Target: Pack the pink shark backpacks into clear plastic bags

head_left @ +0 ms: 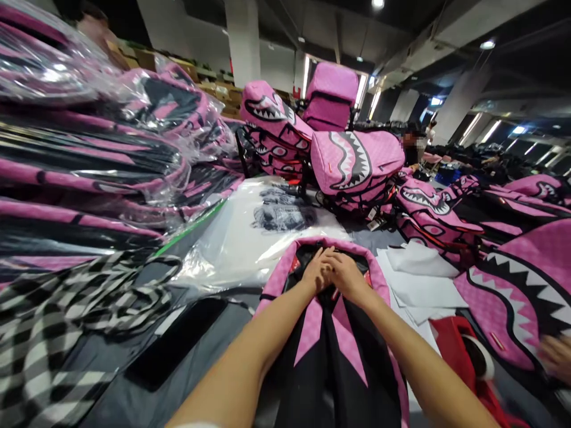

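A: Where does the backpack (332,356) lie?

B: At the near centre of the tabletop (216,365), black panel facing up. A pink rim (379,276) curves round its far end, and 2 pointed pink strips (310,330) run along the panel.

A: And the person's hands?

B: Both meet at the far end of the backpack, inside the curve of the rim. The left hand (316,270) and the right hand (347,273) touch, their fingers bent and overlapping.

A: How does each grip stand?

B: Partly closed, with curled fingers on both sides. The fingertips are mostly hidden, so it cannot be told what, if anything, either grip has hold of.

A: What is on the left?

B: A black phone (176,342) lies near, just beside a black-and-white checked cloth (80,333). Farther off rises a pile of wrapped bags (89,154), pink and black under clear plastic.

A: And straight ahead?

B: A clear plastic packet (243,232) with something white and dark-printed inside, then stacked pink bags (357,160) with toothed mouths.

A: To the right?

B: White sheets (422,288) just beside the backpack, and nearer, a red tape dispenser (450,339), slightly blurred. At the far right another person's hand (555,356) is by a shark-mouthed bag (495,327).
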`<state>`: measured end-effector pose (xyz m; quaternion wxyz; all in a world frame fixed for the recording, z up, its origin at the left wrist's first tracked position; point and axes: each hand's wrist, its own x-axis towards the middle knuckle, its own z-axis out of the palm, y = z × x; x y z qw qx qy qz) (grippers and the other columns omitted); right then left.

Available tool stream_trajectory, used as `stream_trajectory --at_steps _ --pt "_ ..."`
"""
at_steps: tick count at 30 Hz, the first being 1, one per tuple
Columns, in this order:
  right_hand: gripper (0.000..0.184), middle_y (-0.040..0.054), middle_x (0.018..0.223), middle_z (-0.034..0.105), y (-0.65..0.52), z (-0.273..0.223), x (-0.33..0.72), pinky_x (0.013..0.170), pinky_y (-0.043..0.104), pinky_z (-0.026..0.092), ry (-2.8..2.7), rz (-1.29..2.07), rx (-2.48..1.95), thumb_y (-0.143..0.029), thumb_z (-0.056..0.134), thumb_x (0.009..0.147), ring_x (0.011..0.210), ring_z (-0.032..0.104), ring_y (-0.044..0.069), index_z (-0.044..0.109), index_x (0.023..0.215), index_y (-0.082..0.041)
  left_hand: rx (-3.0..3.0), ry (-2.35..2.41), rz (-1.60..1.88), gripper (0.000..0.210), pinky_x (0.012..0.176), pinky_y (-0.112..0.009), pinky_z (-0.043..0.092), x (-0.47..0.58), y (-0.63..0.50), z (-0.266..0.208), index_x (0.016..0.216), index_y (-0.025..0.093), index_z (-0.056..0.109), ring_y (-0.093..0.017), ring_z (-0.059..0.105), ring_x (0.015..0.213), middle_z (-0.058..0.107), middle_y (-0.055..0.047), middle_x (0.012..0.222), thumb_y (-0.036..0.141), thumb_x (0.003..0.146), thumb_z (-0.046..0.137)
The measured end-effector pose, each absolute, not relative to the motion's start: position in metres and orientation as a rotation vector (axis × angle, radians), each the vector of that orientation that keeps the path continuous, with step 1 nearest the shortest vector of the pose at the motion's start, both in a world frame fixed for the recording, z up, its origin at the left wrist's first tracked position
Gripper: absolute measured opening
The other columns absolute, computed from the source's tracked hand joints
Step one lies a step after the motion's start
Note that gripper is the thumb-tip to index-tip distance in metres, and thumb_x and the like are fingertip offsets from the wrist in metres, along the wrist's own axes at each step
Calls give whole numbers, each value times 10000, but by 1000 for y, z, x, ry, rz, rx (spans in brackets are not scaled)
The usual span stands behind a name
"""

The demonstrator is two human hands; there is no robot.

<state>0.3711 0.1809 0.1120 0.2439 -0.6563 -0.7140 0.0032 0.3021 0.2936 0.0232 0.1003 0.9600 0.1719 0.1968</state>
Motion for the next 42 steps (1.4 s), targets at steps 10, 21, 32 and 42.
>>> stream_trajectory --at_steps 10,21,32,42 --pt "357 16 676 616 89 66 313 755 326 426 -2286 121 -1721 -290 517 1002 687 556 150 615 673 -192 2762 476 608 499 1258 -513 236 280 278 55 1492 118 417 -255 361 1495 467 -151 1562 266 1016 387" --pt "301 38 848 600 104 45 343 807 341 456 -1770 74 -1992 -312 404 1046 823 566 184 579 827 -203 2610 -968 300 258 722 -356 475 168 154 54 698 236 572 -201 558 690 628 -37 675 323 941 573" --pt "194 19 707 623 25 96 280 689 347 403 -2635 85 -1152 -340 504 938 692 527 193 597 795 -248 2819 -365 422 228 1014 -419 467 177 167 14 1000 200 693 -256 595 1032 703 -94 1040 286 936 491" --pt "128 -56 593 619 59 14 283 540 278 382 -2816 188 -989 -348 658 824 596 575 139 614 800 -230 2967 235 592 477 1200 -560 303 174 178 -11 1483 264 499 -345 348 1457 477 -94 1543 392 1027 441"
